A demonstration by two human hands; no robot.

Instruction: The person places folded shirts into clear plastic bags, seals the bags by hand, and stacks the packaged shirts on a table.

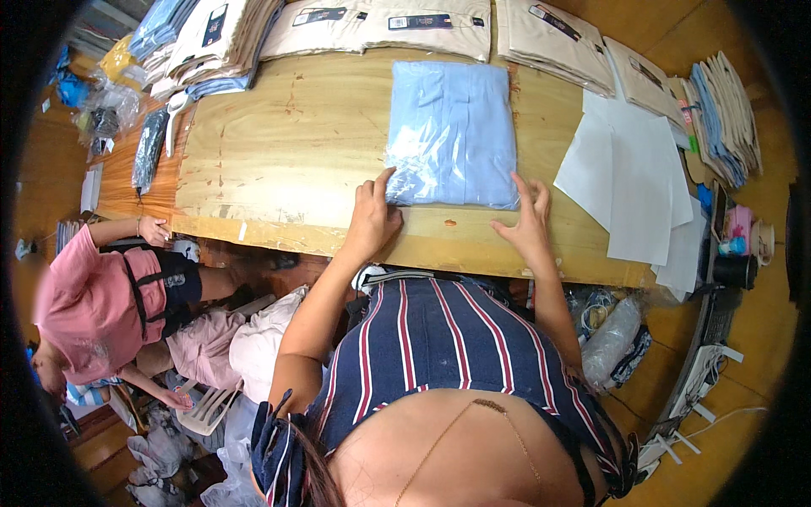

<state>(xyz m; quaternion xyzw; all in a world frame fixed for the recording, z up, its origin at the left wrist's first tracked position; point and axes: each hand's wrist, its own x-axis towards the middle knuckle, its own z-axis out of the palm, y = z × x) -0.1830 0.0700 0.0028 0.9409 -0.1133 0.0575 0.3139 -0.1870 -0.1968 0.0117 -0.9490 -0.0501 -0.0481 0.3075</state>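
L hand (372,221) lies flat on the tabletop (279,160), grip open and holding nothing; index fingertip touches the near-left corner of a bagged light-blue garment (452,131), thumb spread toward the edge. R hand (525,224) also open, fingers splayed wide, tips resting on the wood just beside the bag's near-right corner; can't tell if one tip meets the plastic. The garment is folded into a neat rectangle inside a clear, glossy, crinkled poly bag, lying flat mid-tabletop w/ its near edge between both hands. Tabletop is pale, worn plywood w/ scuffs and reddish marks, front edge thick and rounded. To the right, thin white paper sheets (629,177) overlap, matte and flat. Along the far edge, stacks of folded beige garments (397,25) w/ dark tags; far left, more folded stacks in white and blue (211,42). Lower left, a person in a pink top (89,304) sits beside the tabletop.
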